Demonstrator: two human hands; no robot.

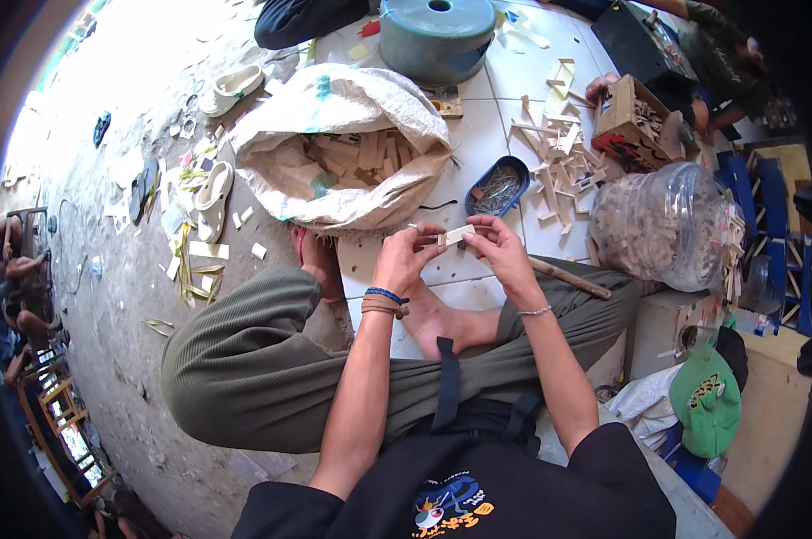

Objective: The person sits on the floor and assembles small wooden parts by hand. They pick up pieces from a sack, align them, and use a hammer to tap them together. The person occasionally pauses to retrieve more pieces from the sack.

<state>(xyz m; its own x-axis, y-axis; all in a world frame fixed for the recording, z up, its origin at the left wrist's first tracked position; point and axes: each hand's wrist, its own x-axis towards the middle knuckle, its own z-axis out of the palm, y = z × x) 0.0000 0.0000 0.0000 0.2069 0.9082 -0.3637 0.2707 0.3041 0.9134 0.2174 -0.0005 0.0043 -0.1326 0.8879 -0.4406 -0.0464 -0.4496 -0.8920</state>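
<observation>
Both my hands meet in front of me over the tiles, fingers closed on a small pale wooden piece (457,235). My left hand (408,256) pinches its left end, where a thin strip seems to join it. My right hand (503,255) grips the other end; the fingers partly hide how the parts fit. Just beyond the right hand sits a blue dish (473,199) of thin metal nails (498,188). Below that hand, a wooden handle (572,277) lies against my right leg, its other end hidden.
An open white sack (271,184) of wood blocks (366,154) stands ahead left. A pile of joined wooden strips (563,166), a clear plastic jug (657,225) and a cardboard box (635,121) by another person are right. Clogs (213,202) lie left; a green cap (707,400) sits lower right.
</observation>
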